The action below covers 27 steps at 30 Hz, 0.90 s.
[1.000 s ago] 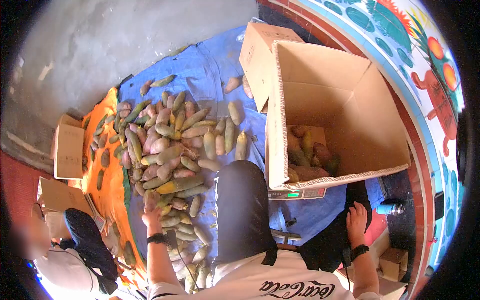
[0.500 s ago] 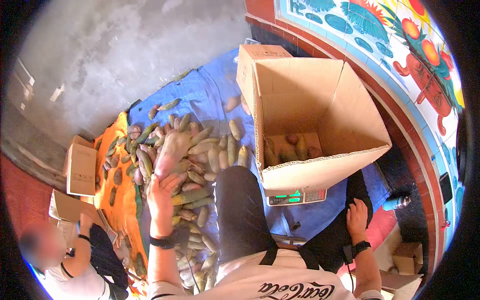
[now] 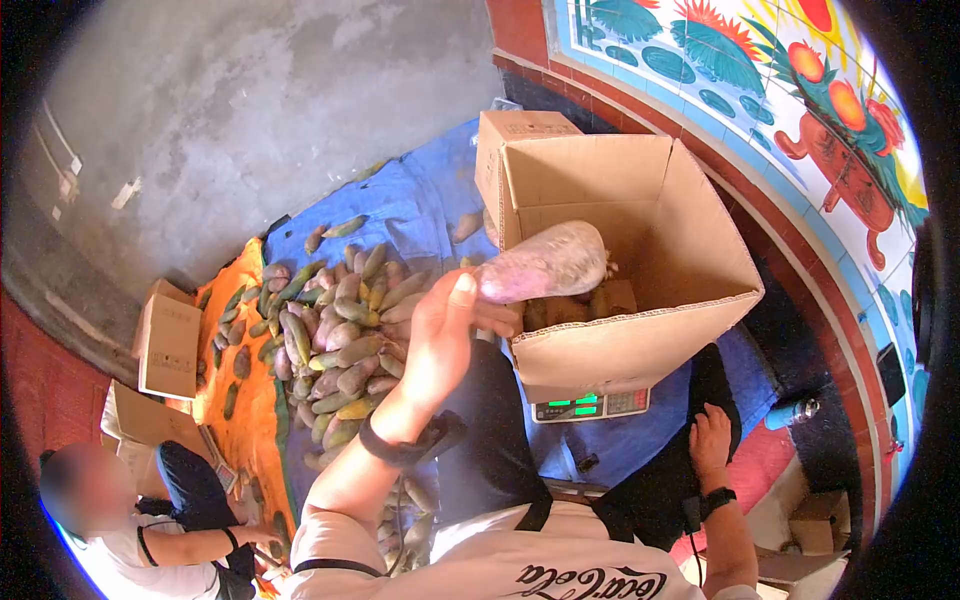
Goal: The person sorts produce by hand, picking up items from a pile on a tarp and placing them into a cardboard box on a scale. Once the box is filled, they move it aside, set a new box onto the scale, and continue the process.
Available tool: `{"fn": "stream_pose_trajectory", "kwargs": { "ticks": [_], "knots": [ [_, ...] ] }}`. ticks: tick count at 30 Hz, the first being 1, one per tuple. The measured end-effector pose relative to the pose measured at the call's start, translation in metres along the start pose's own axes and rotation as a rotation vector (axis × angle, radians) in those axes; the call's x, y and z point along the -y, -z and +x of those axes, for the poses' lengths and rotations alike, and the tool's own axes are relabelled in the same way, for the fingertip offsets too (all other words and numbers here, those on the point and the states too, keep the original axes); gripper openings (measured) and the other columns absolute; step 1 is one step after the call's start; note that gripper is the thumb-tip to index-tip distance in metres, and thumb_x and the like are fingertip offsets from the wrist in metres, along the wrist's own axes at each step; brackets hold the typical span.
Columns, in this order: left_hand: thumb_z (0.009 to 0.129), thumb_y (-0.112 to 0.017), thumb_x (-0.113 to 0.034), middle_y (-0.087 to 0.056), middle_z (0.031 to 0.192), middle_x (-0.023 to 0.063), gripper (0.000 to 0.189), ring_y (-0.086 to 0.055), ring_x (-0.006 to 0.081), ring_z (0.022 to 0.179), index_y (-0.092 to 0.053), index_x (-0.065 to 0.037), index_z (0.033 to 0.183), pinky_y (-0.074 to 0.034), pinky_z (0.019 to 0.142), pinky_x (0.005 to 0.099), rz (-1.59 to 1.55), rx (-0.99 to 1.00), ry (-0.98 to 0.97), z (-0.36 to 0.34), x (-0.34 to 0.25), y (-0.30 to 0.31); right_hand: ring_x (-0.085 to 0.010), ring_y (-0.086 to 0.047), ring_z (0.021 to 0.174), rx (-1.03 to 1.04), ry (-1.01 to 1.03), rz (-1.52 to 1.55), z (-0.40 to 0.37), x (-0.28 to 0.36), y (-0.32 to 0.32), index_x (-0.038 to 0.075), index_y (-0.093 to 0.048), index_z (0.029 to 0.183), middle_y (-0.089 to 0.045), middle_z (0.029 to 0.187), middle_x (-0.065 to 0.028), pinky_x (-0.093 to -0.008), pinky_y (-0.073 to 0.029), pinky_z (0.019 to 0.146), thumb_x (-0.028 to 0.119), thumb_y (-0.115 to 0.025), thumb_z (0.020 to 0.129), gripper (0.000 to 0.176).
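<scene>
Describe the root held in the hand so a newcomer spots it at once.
Find the big open carton on the scale. At its left side, the left hand holds a thick, pinkish-white root over the opening. Only this one is raised above the carton; others lie inside.

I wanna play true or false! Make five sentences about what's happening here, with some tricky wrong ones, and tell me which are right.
1. The left hand is holding a fat pinkish vegetable. True.
2. The right hand is deep inside the big box. False: it rests on the person's dark-trousered leg.
3. The big cardboard box sits on a scale with green glowing numbers. True.
4. The big box is taped shut. False: its top is wide open, and a few vegetables show inside.
5. The wall beyond the big box has a colorful picture on it. True.
</scene>
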<state>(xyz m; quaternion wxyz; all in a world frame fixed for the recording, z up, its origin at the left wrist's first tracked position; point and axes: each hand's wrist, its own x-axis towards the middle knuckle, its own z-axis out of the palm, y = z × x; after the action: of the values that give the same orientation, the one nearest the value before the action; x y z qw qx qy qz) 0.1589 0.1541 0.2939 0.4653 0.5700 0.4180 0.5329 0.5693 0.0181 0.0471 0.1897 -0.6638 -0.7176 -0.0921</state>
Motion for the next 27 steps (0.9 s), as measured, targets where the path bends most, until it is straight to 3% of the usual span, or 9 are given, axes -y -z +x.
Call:
{"fn": "stream_pose_trajectory", "kwargs": {
  "ticks": [3, 6, 10, 14, 16, 17, 19, 23, 27],
  "knots": [
    [0.099, -0.036, -0.026, -0.064, 0.073, 0.0119, 0.035, -0.061, 0.0164, 0.063, -0.054, 0.003, 0.106, -0.049, 0.061, 0.0277, 0.149, 0.003, -0.053, 0.005, -0.001, -0.010, -0.0357, -0.048, 0.107, -0.007, -0.004, 0.002, 0.002, 0.001, 0.001, -0.001, -0.057, 0.092, -0.052, 0.111, -0.0180, -0.0447, -0.039, 0.092, 0.003, -0.061, 0.070, 0.023],
    [0.092, -0.049, -0.020, -0.060, 0.063, 0.0139, 0.018, -0.061, 0.0293, 0.058, -0.058, -0.005, 0.097, -0.047, 0.054, 0.0362, 0.623, -0.045, -0.292, 0.006, -0.008, -0.023, -0.0358, -0.048, 0.107, -0.004, 0.000, 0.004, 0.002, 0.002, 0.001, -0.001, -0.057, 0.093, -0.052, 0.112, -0.0182, -0.0447, -0.039, 0.092, 0.003, -0.061, 0.070, 0.024],
    [0.091, -0.049, -0.011, -0.063, 0.076, 0.0145, 0.017, -0.061, 0.0298, 0.068, -0.058, -0.003, 0.102, -0.048, 0.063, 0.0352, 0.931, 0.049, -0.387, 0.006, 0.001, -0.026, -0.0360, -0.048, 0.107, 0.004, -0.012, 0.005, 0.002, 0.003, 0.002, -0.001, -0.056, 0.094, -0.052, 0.112, -0.0184, -0.0447, -0.039, 0.092, 0.003, -0.061, 0.071, 0.023],
    [0.091, -0.047, -0.009, -0.065, 0.086, 0.0144, 0.022, -0.062, 0.0278, 0.081, -0.056, -0.002, 0.109, -0.048, 0.074, 0.0339, 0.714, 0.082, -0.426, -0.001, 0.004, -0.020, -0.0361, -0.048, 0.107, 0.017, -0.020, 0.001, 0.000, 0.002, 0.002, -0.001, -0.056, 0.094, -0.052, 0.112, -0.0184, -0.0450, -0.039, 0.092, 0.003, -0.061, 0.071, 0.023],
    [0.091, -0.045, -0.008, -0.062, 0.102, 0.0155, 0.028, -0.058, 0.0268, 0.097, -0.052, 0.001, 0.116, -0.043, 0.088, 0.0340, 0.618, -0.070, -0.469, -0.005, 0.016, -0.011, -0.0363, -0.048, 0.107, 0.000, -0.010, -0.008, -0.001, 0.001, 0.002, -0.001, -0.056, 0.094, -0.052, 0.112, -0.0184, -0.0448, -0.039, 0.092, 0.003, -0.061, 0.072, 0.023],
    [0.091, -0.045, -0.008, -0.062, 0.102, 0.0155, 0.028, -0.058, 0.0268, 0.097, -0.052, 0.001, 0.116, -0.043, 0.088, 0.0340, 0.616, -0.070, -0.468, -0.007, 0.019, -0.007, -0.0363, -0.048, 0.107, 0.001, -0.011, -0.009, -0.001, 0.001, 0.003, -0.001, -0.056, 0.094, -0.052, 0.112, -0.0184, -0.0448, -0.039, 0.092, 0.003, -0.061, 0.072, 0.023],
    [0.087, -0.047, -0.006, -0.056, 0.111, 0.0209, 0.030, -0.053, 0.0348, 0.104, -0.051, 0.003, 0.116, -0.041, 0.090, 0.0392, 0.712, -0.183, -0.528, -0.014, 0.025, 0.004, -0.0359, -0.048, 0.107, -0.018, -0.003, 0.009, 0.000, 0.002, 0.005, 0.000, -0.056, 0.094, -0.052, 0.112, -0.0177, -0.0443, -0.039, 0.092, 0.003, -0.061, 0.072, 0.023],
    [0.091, -0.044, -0.010, -0.054, 0.116, 0.0197, 0.031, -0.050, 0.0319, 0.110, -0.049, 0.003, 0.119, -0.037, 0.096, 0.0383, 0.670, -0.251, -0.311, -0.029, 0.065, 0.022, -0.0348, -0.049, 0.105, -0.010, -0.003, 0.007, 0.002, 0.001, 0.004, 0.000, -0.057, 0.094, -0.054, 0.111, -0.0165, -0.0432, -0.040, 0.091, 0.003, -0.061, 0.072, 0.022],
    [0.096, -0.040, -0.020, -0.051, 0.121, 0.0189, 0.035, -0.047, 0.0293, 0.116, -0.047, 0.003, 0.122, -0.034, 0.100, 0.0362, 0.606, -0.167, -0.079, -0.047, 0.103, 0.037, -0.0341, -0.051, 0.104, -0.026, 0.002, -0.017, 0.000, 0.002, 0.003, 0.000, -0.057, 0.094, -0.054, 0.109, -0.0160, -0.0424, -0.041, 0.090, 0.003, -0.062, 0.072, 0.022]
  ]
}}
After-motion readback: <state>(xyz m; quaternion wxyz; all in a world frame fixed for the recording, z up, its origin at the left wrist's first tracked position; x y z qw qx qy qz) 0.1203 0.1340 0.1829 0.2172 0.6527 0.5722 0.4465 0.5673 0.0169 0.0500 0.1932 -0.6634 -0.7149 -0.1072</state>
